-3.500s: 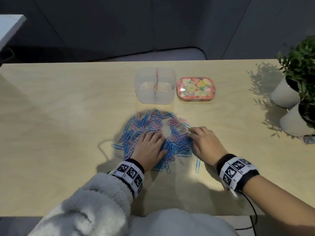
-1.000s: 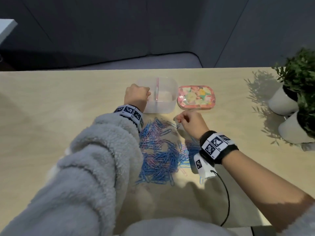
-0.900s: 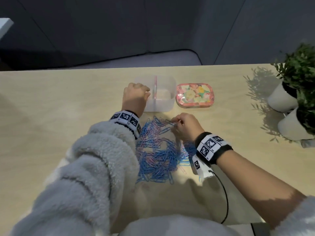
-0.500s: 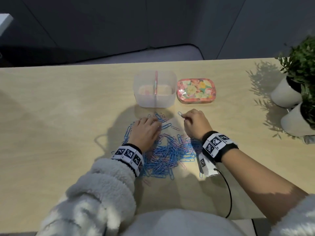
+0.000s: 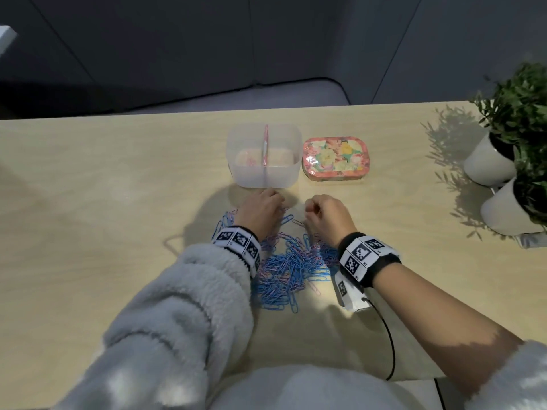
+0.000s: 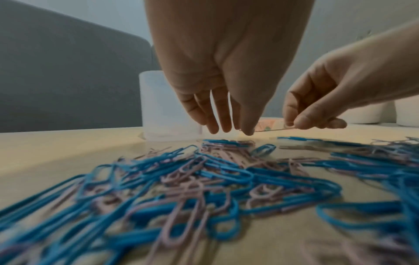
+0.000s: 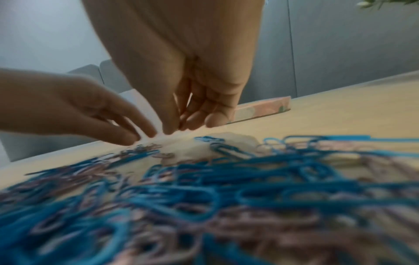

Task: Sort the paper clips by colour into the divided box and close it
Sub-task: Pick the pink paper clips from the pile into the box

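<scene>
A mixed heap of blue and pink paper clips (image 5: pixel 288 269) lies on the wooden table in front of me. Behind it stands the clear divided box (image 5: pixel 236 149), open, with a pink divider (image 5: pixel 265 145) and pink clips in its left compartment. My left hand (image 6: pixel 226 129) hovers over the heap's far edge with straight fingers pointing down, holding nothing. My right hand (image 6: pixel 292 125) is beside it and pinches one pink clip (image 6: pixel 272 129) between thumb and forefinger, just above the table. In the head view both hands (image 5: pixel 260 213) (image 5: pixel 310 213) sit just short of the box.
The box's floral lid (image 5: pixel 336 158) lies flat, right of the box. Two white plant pots (image 5: pixel 488 161) (image 5: pixel 509 211) stand at the right edge. A black cable (image 5: pixel 390 344) trails from my right wrist towards the near edge.
One second ago my left hand was over the box's left compartment; it has come back to the heap. My right hand has stayed at the heap's far edge, pinching a clip.
</scene>
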